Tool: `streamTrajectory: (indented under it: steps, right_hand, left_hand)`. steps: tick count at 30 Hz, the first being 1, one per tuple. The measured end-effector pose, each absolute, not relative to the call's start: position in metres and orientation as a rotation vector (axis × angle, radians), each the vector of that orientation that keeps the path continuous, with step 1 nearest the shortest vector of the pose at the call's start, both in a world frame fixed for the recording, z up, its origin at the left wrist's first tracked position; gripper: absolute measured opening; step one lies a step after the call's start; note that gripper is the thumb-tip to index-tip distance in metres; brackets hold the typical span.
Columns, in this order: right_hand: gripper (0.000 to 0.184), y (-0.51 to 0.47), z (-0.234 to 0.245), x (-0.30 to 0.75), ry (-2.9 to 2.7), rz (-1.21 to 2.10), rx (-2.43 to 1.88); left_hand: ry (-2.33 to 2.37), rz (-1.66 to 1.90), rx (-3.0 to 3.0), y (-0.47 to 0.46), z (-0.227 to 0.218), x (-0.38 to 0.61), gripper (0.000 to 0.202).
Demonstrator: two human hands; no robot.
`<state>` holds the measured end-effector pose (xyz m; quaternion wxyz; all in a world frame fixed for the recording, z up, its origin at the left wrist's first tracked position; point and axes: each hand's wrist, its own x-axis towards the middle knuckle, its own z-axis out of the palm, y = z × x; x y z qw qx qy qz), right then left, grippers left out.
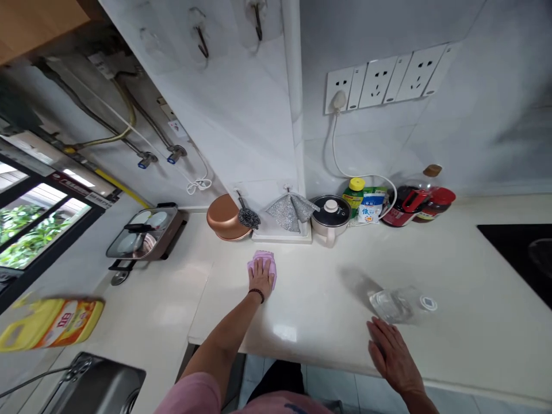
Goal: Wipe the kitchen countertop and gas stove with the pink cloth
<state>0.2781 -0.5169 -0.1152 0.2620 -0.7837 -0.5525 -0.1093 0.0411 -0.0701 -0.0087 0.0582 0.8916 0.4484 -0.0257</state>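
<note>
My left hand [260, 278] holds a folded pink cloth [269, 256] against the white countertop [310, 293], palm down with the fingers laid over it. A dark beaded bracelet circles that wrist. Over the front part of the counter, at the right, is my right hand [394, 355], open, its fingers stretched out and thumb apart. Just beyond its fingertips stands a clear container [394, 305] with a white round top. Whether the fingers touch it I cannot tell.
Along the wall stand a copper-coloured pot [226, 217], a small lidded electric pot [331, 215], a seasoning pouch [371, 204] and red-lidded jars [435, 202]. To the left are an electric pan [146, 233], a yellow jug [56, 323] and a sink [103, 385]. A black cooktop [517, 247] lies right.
</note>
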Motion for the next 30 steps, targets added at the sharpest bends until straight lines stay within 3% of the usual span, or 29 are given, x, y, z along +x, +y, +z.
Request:
streamTrajectory:
  steps: [14,30]
  right_hand:
    - [0.068,-0.52,-0.103,0.276,-1.494,-0.257,-2.184]
    - [0.059,-0.514,-0.113,0.282,-1.5,-0.347,-2.098]
  left_hand:
    - [1.324,-0.081,2.645,-0.043,0.006,0.087,0.068]
    - [0.989,-0.185,2.818,-0.241,-0.039,-0.043,0.076]
